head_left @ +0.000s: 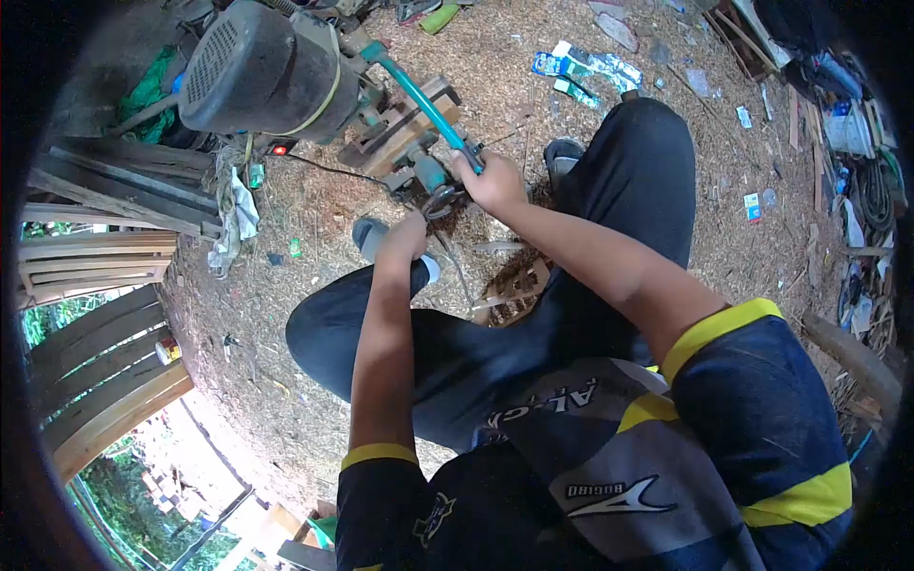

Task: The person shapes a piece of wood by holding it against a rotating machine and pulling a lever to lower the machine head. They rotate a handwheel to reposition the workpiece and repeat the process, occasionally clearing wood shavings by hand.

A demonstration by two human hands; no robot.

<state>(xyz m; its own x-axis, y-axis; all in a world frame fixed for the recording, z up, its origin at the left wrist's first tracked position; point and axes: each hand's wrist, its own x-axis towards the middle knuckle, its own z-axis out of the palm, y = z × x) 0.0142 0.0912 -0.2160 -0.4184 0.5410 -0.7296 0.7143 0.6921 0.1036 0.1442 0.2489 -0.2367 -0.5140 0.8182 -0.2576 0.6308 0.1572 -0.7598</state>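
Teal lever (419, 100), landmark of this entry: set aslant on a machine, with its lower end held in the right hand (492, 181). The fingers are wrapped closely round the tube.

Left hand (407, 236): placed below the lever's lower end, bent inward at a metal ring (441, 202). The fingertips are hidden; whether the ring is gripped or merely touched cannot be told.

Teal fitting (431, 173): seated just above the ring, beside the lever's lower end.

Motor housing (262, 81), grey, vented: mounted left of the lever, ringed by a yellow band.

Wooden block (411, 128): set close under the lever, partly covered by it.

Black cable (333, 171): run leftward from near the fitting, below the lever. A small red light (279, 150) is seen near its far end.

Blue packets (590, 71): scattered right of the lever, on a floor (724, 257) strewn with shavings.

Slatted wooden pieces (95, 249): stacked well left of the lever.
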